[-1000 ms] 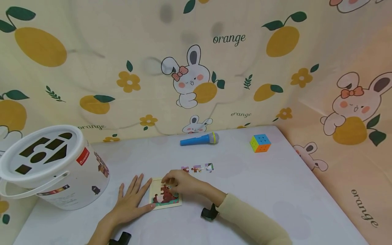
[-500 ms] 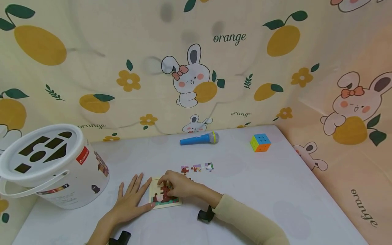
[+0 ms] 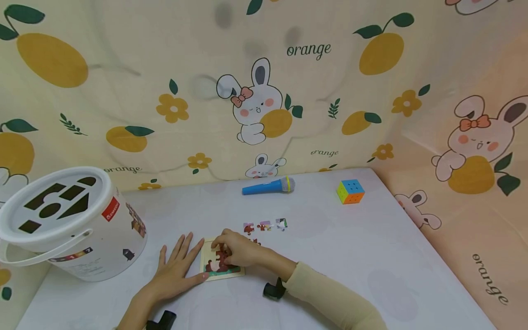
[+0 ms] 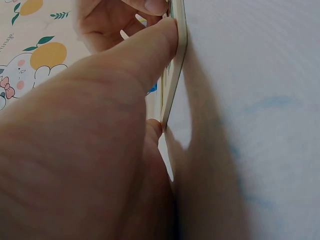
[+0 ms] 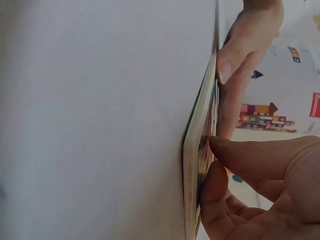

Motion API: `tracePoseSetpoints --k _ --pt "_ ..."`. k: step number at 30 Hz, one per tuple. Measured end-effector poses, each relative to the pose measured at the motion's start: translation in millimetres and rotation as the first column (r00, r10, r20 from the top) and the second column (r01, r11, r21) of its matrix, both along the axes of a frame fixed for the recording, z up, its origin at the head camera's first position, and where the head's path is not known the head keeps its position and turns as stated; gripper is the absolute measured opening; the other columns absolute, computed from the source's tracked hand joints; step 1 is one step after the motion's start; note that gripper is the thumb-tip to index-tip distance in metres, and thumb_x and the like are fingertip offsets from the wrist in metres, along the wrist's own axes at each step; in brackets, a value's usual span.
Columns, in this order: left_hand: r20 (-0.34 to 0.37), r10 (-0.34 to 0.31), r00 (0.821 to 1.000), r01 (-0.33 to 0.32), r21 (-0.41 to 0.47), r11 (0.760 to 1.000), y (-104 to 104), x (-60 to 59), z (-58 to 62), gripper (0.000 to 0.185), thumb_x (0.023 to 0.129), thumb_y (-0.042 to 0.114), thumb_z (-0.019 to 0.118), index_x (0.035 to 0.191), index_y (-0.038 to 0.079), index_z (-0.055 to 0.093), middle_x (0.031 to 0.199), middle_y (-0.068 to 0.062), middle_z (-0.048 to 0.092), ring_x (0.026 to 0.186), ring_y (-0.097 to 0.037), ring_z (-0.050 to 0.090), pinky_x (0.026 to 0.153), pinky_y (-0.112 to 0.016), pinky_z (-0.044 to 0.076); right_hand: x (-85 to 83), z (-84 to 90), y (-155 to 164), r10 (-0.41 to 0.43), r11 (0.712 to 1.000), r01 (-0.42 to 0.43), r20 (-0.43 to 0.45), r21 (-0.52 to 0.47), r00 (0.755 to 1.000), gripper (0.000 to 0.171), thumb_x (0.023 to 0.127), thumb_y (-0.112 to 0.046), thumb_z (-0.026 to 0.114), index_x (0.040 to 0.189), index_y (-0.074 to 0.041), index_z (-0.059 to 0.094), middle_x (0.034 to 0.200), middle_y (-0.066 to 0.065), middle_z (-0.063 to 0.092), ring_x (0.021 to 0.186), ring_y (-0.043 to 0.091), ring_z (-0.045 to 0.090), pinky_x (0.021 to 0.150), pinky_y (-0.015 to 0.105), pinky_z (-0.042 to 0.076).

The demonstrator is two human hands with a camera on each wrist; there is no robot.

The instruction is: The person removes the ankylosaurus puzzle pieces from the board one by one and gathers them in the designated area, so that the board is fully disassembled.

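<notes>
A small jigsaw puzzle board (image 3: 206, 251) with a pale wooden frame lies on the table, showing part of a brown animal picture. My left hand (image 3: 175, 270) is spread flat beside it, with thumb and index finger touching the frame's left side. Over the board, my right hand (image 3: 239, 248) has curled fingers and pinches a puzzle piece against the picture; the fingers hide most of that piece. In the right wrist view the thumb and a finger of the right hand (image 5: 260, 185) meet at the board's surface. Several loose puzzle pieces (image 3: 264, 225) lie just behind the right hand.
A large white bucket (image 3: 103, 247) with a shape-sorter lid stands at the left. Toward the back lie a blue toy microphone (image 3: 264, 187) and a colourful puzzle cube (image 3: 351, 191). A printed curtain (image 3: 177, 59) hangs behind the white table (image 3: 346, 247).
My right hand has shifted slightly left over the board, and its forearm has come a little left too, uncovering a loose piece behind it. The left hand stays in place.
</notes>
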State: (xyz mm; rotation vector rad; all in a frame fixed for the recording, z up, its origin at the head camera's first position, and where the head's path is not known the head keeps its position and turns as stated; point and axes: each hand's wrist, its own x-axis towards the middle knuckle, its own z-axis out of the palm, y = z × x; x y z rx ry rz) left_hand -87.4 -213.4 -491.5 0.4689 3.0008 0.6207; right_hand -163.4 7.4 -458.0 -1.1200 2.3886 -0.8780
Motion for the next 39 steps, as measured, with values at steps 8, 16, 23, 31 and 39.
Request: tracePoseSetpoints --k 8,16,23,31,39 --pt "0.004 0.001 1.0 -0.001 0.001 1.0 0.0 0.5 1.1 0.086 0.081 0.065 0.056 0.149 0.021 0.027 0.156 -0.016 0.011 0.142 -0.038 0.003 0.102 -0.067 -0.006 0.3 0.6 1.2 0.007 1.0 -0.007 0.016 -0.003 1.0 0.036 0.08 0.002 0.07 0.112 -0.013 0.061 0.098 0.0 0.047 0.07 0.008 0.049 0.06 0.015 0.043" --pt "0.004 0.003 1.0 -0.003 -0.001 1.0 -0.5 0.7 2.3 0.086 0.081 0.064 0.056 0.149 0.02 0.028 0.156 -0.016 0.011 0.141 -0.038 0.004 0.102 -0.067 -0.006 -0.8 -0.8 0.5 -0.01 1.0 0.01 0.017 0.017 1.0 0.041 0.08 -0.002 0.071 0.118 -0.009 0.06 0.099 -0.002 0.048 0.077 0.007 0.049 0.065 0.014 0.044" --pt "-0.005 -0.001 1.0 0.001 -0.003 1.0 -0.7 0.4 -0.2 0.086 0.081 0.065 0.055 0.149 0.021 0.028 0.156 -0.016 0.011 0.141 -0.038 0.004 0.102 -0.067 -0.006 1.0 -3.6 -0.7 -0.029 0.999 0.029 -0.029 0.018 0.999 0.038 0.078 -0.011 0.077 0.113 -0.01 0.063 0.097 -0.003 0.049 0.085 0.005 0.045 0.071 0.014 0.041" --pt "-0.004 0.005 1.0 -0.005 -0.004 1.0 -0.4 0.5 -1.2 0.086 0.081 0.065 0.055 0.149 0.022 0.027 0.156 -0.015 0.011 0.142 -0.038 0.004 0.102 -0.067 -0.006 2.9 -4.6 -1.8 -0.046 0.999 0.046 -0.032 -0.002 0.998 0.03 0.077 -0.01 0.077 0.106 -0.011 0.067 0.096 -0.006 0.045 0.086 0.004 0.047 0.074 0.014 0.042" --pt "0.006 0.007 1.0 -0.007 0.008 1.0 1.0 1.0 2.1 0.086 0.08 0.064 0.056 0.149 0.02 0.029 0.156 -0.016 0.011 0.141 -0.038 0.004 0.102 -0.067 -0.006 1.1 -6.5 0.2 -0.043 0.997 0.043 0.002 -0.057 0.999 0.026 0.08 -0.003 0.072 0.105 -0.009 0.068 0.096 -0.004 0.049 0.084 0.005 0.048 0.073 0.014 0.043"
